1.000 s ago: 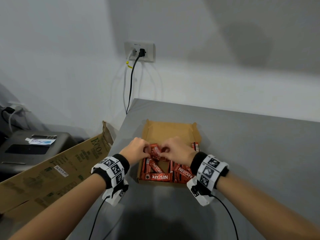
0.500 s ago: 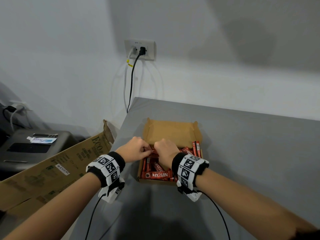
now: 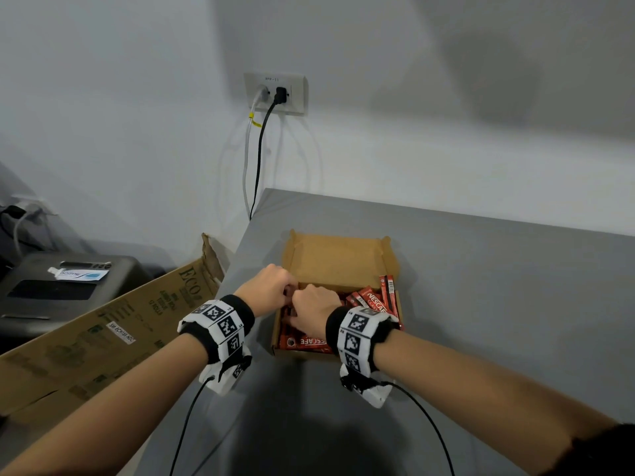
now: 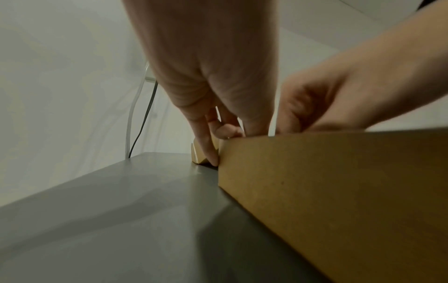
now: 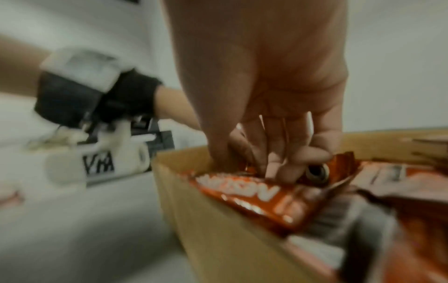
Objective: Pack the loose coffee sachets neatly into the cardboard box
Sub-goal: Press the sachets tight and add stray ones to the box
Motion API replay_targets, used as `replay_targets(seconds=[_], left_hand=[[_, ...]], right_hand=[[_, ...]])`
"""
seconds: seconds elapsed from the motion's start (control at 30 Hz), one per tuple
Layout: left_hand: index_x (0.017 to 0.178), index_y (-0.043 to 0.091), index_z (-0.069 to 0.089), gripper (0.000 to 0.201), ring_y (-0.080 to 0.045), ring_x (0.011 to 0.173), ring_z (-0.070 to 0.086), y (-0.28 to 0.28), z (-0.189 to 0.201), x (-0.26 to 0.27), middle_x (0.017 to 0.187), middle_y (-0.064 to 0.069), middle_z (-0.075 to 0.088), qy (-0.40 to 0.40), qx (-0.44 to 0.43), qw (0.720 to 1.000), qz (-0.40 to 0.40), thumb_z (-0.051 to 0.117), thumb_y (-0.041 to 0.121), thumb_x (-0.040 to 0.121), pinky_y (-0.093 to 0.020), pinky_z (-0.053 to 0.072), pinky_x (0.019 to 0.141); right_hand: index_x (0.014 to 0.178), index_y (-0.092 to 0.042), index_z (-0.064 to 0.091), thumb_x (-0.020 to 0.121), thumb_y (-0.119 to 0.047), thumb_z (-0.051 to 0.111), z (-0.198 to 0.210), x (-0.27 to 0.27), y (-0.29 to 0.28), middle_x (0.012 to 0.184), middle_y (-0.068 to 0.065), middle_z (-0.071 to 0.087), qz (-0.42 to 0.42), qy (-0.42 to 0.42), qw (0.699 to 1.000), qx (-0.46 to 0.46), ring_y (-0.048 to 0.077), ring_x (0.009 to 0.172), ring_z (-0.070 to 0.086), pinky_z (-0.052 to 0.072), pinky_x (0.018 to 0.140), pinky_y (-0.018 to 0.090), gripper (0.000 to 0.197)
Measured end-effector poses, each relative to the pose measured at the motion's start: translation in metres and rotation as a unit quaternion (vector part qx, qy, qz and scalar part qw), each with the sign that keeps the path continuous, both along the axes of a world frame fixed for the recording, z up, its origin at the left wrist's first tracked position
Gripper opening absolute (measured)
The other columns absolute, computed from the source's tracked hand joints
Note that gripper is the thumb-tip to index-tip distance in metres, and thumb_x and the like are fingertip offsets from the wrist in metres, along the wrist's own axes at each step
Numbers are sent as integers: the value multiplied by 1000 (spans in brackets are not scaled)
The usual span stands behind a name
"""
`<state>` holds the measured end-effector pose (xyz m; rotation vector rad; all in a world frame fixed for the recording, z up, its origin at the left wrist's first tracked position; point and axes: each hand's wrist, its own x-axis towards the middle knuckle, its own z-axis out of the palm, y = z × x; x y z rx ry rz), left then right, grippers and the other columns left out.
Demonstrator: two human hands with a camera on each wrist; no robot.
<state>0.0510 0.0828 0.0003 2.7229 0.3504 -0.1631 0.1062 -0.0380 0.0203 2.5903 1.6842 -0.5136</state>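
Observation:
The small cardboard box (image 3: pixel 336 262) stands open on the grey table (image 3: pixel 481 304), lid flap up at the back, with several red coffee sachets (image 3: pixel 369 298) inside. Both hands work at its left side. My left hand (image 3: pixel 271 286) straddles the left wall: in the left wrist view the left hand (image 4: pixel 225 134) has one finger outside the wall (image 4: pixel 339 191) and its thumb inside, tips hidden. My right hand (image 3: pixel 312 305) reaches down into the box, and in the blurred right wrist view its curled fingers (image 5: pixel 278 168) pinch sachets (image 5: pixel 254 195) near the left wall.
The box sits near the table's left edge. A large flattened carton (image 3: pixel 103 331) leans beside the table, with a dark grey machine (image 3: pixel 62 286) behind it. Two cables hang from the wall socket (image 3: pixel 275 92) past the table's far left corner.
Both hands have shifted left, from the middle of the box to its left wall. The right hand has dropped lower among the sachets, uncovering those on the right.

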Motion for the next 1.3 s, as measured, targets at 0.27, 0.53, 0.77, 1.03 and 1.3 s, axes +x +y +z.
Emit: replay_targets(seconds=[0.27,0.53,0.77,1.03,1.3], left_hand=[[85,2,72,22,-10,68,47,0,-1,2,84,-9,69,-22,-37,999,22,51,-5,84,-16,35,67],[86,6,72,19,-15,73,52,1,-4,1,81,-9,67,-16,-28,999,23,54,-2,84,-20,38,67],[73,1,66,15,-20,68,52,0,-4,0,73,-10,64,-25,-17,1000,8,59,4,85,-22,39,65],[83,5,71,7,-13,76,66,2,-9,1,82,-6,71,-33,-49,998,5,70,11,81,-18,50,72],[86,6,71,9,-10,76,67,2,-7,1,84,-5,72,-33,-67,997,11,71,13,81,-16,52,76]], right_hand=[[109,-5,59,88,-15,51,-2,-14,3,112,11,63,16,-47,998,-26,30,103,60,41,73,33,24],[110,-4,57,85,-12,55,-1,-13,4,111,13,61,-61,36,997,-24,31,103,60,48,78,36,26],[100,-5,56,83,-13,62,10,-7,-3,107,14,61,-50,64,997,0,32,98,60,49,76,37,20],[96,-4,62,83,-14,67,40,46,-36,72,0,59,-122,163,977,62,7,54,55,41,45,12,16],[108,-8,62,84,-20,67,28,77,-65,98,5,65,-79,76,994,-8,17,85,63,51,72,23,27]])
